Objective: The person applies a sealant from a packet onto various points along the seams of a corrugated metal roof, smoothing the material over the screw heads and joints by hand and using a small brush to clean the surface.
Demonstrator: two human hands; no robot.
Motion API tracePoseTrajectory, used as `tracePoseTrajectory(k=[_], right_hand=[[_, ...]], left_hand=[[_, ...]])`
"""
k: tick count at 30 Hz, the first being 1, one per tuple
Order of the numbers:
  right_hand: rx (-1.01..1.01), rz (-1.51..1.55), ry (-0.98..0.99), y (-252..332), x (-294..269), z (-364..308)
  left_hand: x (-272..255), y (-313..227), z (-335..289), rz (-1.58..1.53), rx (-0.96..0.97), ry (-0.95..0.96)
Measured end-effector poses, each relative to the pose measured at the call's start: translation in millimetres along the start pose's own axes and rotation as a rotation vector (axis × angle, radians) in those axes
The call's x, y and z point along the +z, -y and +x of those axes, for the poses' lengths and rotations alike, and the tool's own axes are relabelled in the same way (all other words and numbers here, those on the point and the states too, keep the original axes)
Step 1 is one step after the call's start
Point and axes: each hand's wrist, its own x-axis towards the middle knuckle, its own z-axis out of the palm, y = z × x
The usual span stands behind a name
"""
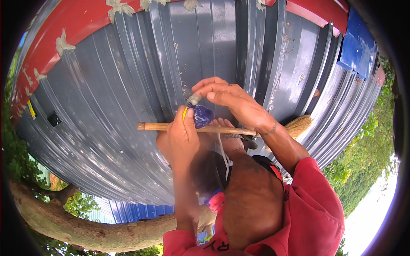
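Observation:
My left hand [183, 134] is closed, pinching a small dark blue plastic packet [202, 116] between thumb and fingers. A thin yellow strip [185, 112] shows along the same grip; what it belongs to is hidden. Just above the packet, at my left fingertips, sits a soft grey lump [194, 99] that looks like sealant. My right hand [232, 96] hovers over that lump with its fingers stretched out and thumb apart; whether a fingertip touches it I cannot tell. Below both hands lies a broom's bamboo handle [160, 126], crossing above my foot.
Under me is a ribbed grey metal roof [111, 102]. The broom's straw head [299, 126] lies to the right. Red edge trim [87, 27] with grey sealant patches [64, 43] curves along the far left. A blue sheet [358, 42] is far right; a thick branch [106, 234] passes near left.

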Motion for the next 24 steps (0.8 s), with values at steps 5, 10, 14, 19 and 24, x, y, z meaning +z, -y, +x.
tracePoseTrajectory(k=[5,10,14,19,24], right_hand=[[-0.133,0.011,-0.009,-2,-11,-1],[-0.557,0.071,-0.247,35,-78,-14],[-0.621,-0.578,-0.833,64,-162,-22],[-0.630,-1.137,-0.927,58,-217,13],[-0.575,-1.223,-0.825,44,-220,36]], left_hand=[[2,-3,4,0.108,-0.075,0.069],[7,10,12,0.151,-0.374,0.139],[13,18,3,0.066,-0.290,0.113],[11,5,6,-0.002,-0.227,0.253],[22,20,8,-0.311,-0.120,0.216]])
